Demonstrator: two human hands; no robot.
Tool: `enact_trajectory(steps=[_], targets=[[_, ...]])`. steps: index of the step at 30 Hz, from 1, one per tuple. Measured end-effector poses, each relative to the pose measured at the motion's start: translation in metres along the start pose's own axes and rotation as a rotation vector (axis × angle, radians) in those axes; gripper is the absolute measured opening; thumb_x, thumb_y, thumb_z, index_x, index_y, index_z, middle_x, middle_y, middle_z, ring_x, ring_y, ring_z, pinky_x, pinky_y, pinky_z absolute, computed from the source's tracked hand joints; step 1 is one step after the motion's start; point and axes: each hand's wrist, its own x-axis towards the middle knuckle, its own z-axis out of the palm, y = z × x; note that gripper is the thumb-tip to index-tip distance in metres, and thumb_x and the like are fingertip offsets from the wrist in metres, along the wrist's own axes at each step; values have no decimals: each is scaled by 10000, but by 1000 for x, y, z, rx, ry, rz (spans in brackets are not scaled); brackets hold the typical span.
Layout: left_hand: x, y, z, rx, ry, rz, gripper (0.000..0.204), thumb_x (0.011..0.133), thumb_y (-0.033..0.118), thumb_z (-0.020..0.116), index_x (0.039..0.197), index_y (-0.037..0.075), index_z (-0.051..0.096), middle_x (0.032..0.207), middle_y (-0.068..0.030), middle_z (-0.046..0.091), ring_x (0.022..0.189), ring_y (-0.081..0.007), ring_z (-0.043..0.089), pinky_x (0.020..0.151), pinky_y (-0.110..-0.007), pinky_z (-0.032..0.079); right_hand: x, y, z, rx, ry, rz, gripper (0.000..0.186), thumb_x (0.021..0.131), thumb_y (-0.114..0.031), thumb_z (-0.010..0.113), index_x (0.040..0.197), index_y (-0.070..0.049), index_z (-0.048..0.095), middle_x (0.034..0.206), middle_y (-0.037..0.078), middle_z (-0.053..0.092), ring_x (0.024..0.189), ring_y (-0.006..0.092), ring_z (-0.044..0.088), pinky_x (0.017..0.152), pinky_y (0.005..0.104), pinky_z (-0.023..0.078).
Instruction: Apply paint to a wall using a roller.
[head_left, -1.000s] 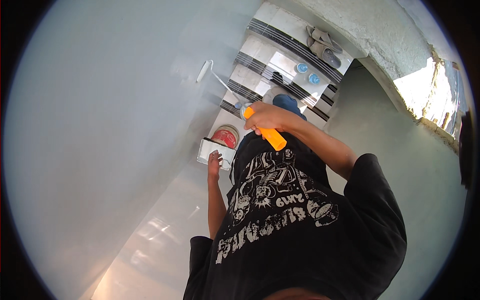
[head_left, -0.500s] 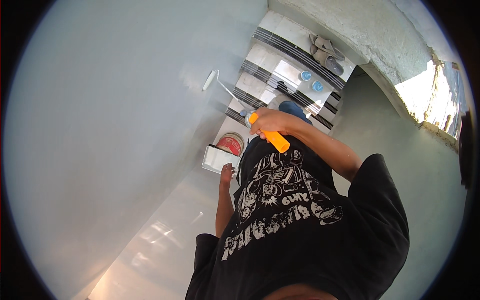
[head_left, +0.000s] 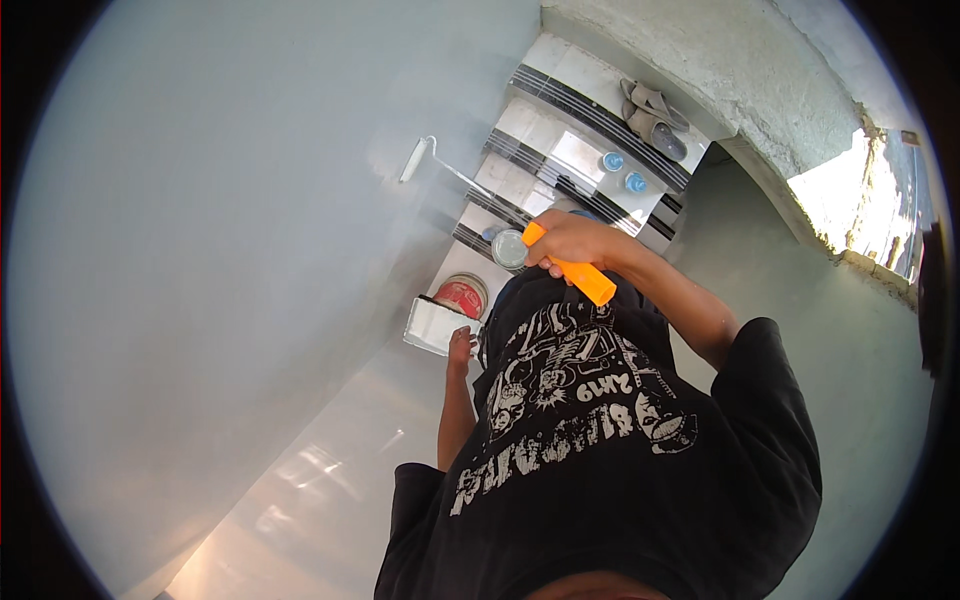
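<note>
The tubular orange roller handle (head_left: 584, 280) is clasped by the fingers of the right hand (head_left: 574, 241); whether the rectangular tray (head_left: 431, 323) is gripped by the left hand (head_left: 460, 346) cannot be told.

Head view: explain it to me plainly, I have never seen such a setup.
There is no machine here, only a person's two bare hands. The picture comes from the left one of two fisheye cameras worn on the head, looking down, so straight edges bend. The right hand grips an orange-handled paint roller, its far end at the grey wall. The left hand is at the edge of a white tray; whether it grips is unclear. Next to the tray is a red bucket. On the striped steps are grey sandals and two small blue containers.
</note>
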Motion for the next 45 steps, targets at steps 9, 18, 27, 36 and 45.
enact_trajectory(steps=[9, 18, 27, 36, 45], targets=[[-7, 11, 6, -90, 29, 81, 423, 928, 435, 496, 1222, 132, 508, 1081, -44, 618, 913, -162, 573, 734, -374, 418, -99, -29, -19, -53, -29, -61, 161, 772, -47, 625, 828, -67, 475, 565, 11, 482, 398, 113, 479, 381, 281, 404], [-6, 8, 23, -63, 0, 63, 392, 915, 413, 517, 1202, 147, 534, 956, -1, 604, 750, -102, 559, 579, -289, 394, -29, -25, -14, -14, 54, -70, 179, 757, -92, 646, 705, -55, 479, 586, 17, 498, 456, 101, 499, 393, 286, 426], [-11, 26, 43, -113, 26, 92, 308, 923, 410, 510, 1060, 138, 551, 825, 5, 601, 669, -98, 534, 512, -280, 393, -71, -41, -22, -40, -25, -84, 162, 762, -80, 652, 744, -53, 493, 558, 9, 495, 428, 100, 500, 394, 242, 378], [-6, 30, 39, -231, 51, 126, 334, 912, 405, 537, 1111, 137, 550, 933, 10, 600, 729, -97, 563, 522, -253, 364, -113, -62, -22, -41, -92, -105, 174, 754, -91, 669, 729, -49, 502, 581, 15, 504, 458, 102, 516, 391, 264, 432], [6, 41, 49, -39, -63, 161, 368, 920, 381, 509, 1176, 119, 540, 1017, -58, 602, 887, -147, 557, 699, -308, 442, 31, -2, -61, 116, -39, -59, 133, 761, -73, 646, 687, -10, 555, 591, 49, 540, 483, 147, 534, 452, 299, 464]])
